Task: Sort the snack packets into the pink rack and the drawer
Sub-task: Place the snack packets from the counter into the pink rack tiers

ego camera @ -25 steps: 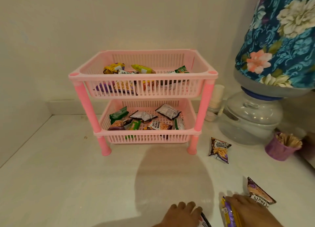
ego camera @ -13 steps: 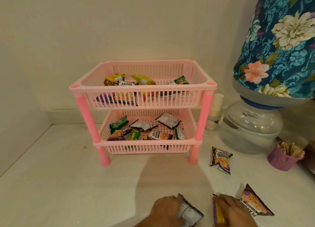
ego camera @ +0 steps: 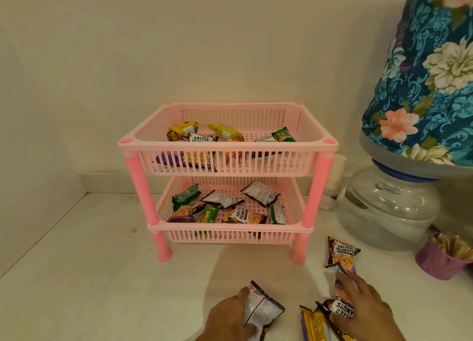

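Two hands, both busy with packets.
Our left hand [ego camera: 227, 315] grips a silver packet [ego camera: 261, 308]; our right hand [ego camera: 363, 312], fingers spread, presses peanut packets [ego camera: 341, 311]. Ahead, the pink rack [ego camera: 227, 146]. Gathering several together, one could slip.

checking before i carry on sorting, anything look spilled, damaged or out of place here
Nothing spilled or torn. A few packets are still unsorted on the counter: a salted peanuts packet by the pink rack, a silver packet in the left hand, more under the right hand.
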{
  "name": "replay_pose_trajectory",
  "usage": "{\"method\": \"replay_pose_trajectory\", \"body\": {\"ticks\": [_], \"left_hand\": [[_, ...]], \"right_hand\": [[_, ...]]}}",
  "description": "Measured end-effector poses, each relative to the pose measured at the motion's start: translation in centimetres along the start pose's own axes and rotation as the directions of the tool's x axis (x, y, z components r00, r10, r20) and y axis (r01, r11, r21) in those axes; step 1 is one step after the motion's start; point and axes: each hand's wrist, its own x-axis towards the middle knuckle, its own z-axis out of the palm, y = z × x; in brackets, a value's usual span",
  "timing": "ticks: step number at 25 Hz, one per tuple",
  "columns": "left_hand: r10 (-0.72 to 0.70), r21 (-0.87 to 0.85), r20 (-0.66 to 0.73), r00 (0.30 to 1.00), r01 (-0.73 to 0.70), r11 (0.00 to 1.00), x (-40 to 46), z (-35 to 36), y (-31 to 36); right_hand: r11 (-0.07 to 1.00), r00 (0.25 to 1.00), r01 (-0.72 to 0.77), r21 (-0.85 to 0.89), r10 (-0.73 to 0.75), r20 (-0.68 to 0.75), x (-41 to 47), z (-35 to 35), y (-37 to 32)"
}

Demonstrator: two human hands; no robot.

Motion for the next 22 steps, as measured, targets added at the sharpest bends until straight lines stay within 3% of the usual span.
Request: {"method": "replay_pose_trajectory", "body": {"ticks": [3, 9, 11, 14, 19, 22], "left_hand": [[0.013, 0.044, -0.017, 1.0, -0.012, 0.999, -0.3, -1.1, 0.4], [0.204, 0.06, -0.263, 0.943, -0.195, 0.979, -4.2, -7.8, 3.5], [0.29, 0.049, -0.417, 0.862, -0.297, 0.954, -6.3, -11.4, 4.6], [0.385, 0.003, -0.634, 0.67, -0.496, 0.868, -8.3, -17.0, 5.7], [0.294, -0.02, -0.835, 0.465, -0.56, 0.828, -9.0, -26.5, 7.1], [0.211, -0.066, -0.895, 0.393, -0.585, 0.808, -7.7, -30.4, 7.1]], "right_hand": [[0.984, 1.0, 0.008, 0.176, -0.008, -0.002, 0.3, 0.7, 0.5], [0.979, 0.999, 0.02, 0.201, -0.011, -0.05, 0.1, 0.0, 0.1], [0.988, 1.0, -0.016, 0.151, 0.018, -0.01, 0.5, -2.5, -1.3], [0.97, 0.999, 0.022, 0.241, -0.029, 0.023, 0.8, -7.9, -2.7], [0.863, 0.964, 0.266, 0.43, -0.236, -0.124, 0.0, -19.2, -6.2], [0.782, 0.913, 0.408, 0.471, -0.354, -0.203, 0.0, -25.5, -9.9]]}}
